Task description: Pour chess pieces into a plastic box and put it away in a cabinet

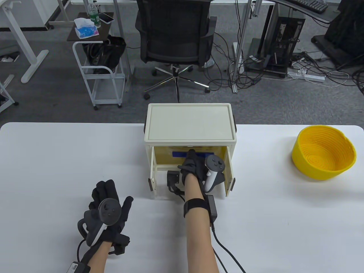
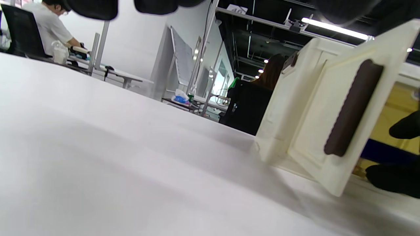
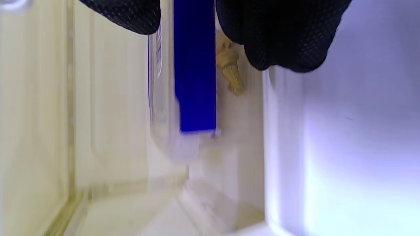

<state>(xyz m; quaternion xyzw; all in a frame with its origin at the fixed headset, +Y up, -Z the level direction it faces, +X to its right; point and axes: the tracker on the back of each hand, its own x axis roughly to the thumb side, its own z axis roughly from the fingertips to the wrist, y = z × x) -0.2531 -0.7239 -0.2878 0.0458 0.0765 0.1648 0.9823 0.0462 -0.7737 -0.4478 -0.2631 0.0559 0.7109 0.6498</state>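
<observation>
A cream cabinet stands at the table's far edge with both front doors open. The clear plastic box with a blue latch sits inside it. My right hand reaches into the opening and grips the box at the latch. In the right wrist view my gloved fingers lie on both sides of the blue latch, and a tan chess piece shows through the box wall. My left hand rests open and flat on the table, left of the cabinet and holding nothing.
A yellow ribbed bowl stands at the table's far right. The cabinet's left door with its brown handle swings out toward my left hand. The right door stands open beside my right wrist. An office chair is behind the table.
</observation>
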